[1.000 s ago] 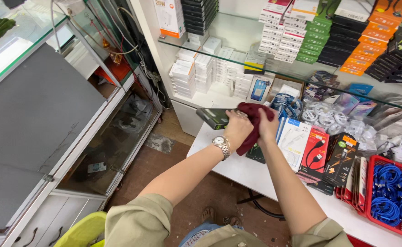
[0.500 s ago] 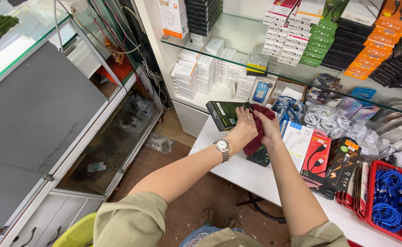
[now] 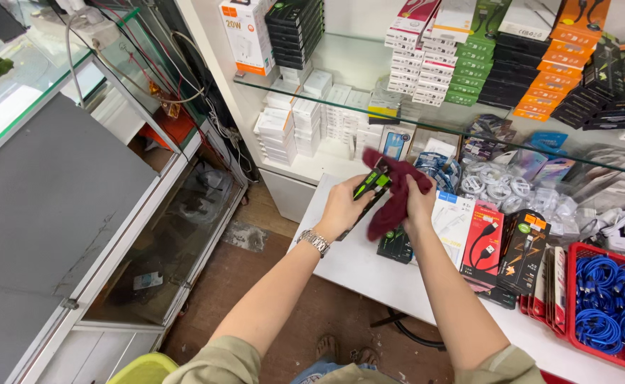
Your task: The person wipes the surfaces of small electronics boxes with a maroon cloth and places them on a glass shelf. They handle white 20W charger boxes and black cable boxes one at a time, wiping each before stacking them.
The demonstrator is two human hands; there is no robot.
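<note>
Dark-red cloth is gripped in the right hand, its fingers closed over the fabric, which is draped against a black package with a green stripe. That package is held tilted in the left hand, fingers wrapped round its lower end; a metal wristwatch is worn on that wrist. Both hands are raised just above the near edge of a white table.

On the table, directly beneath the cloth, a small black packet with green marks is lying flat. Just to its right a white flat pack is seen, then a red cable pack and a black-and-orange cable pack, laid side by side and overlapping. At the far right edge a red basket is filled with coiled blue cables.

Behind the hands, loose white cable coils in clear bags are piled against the shelving. Stacks of small white boxes are stood on the lower shelf. Above, on a glass shelf, rows of black, green and orange boxes are stacked. To the left a glass display counter is placed.
</note>
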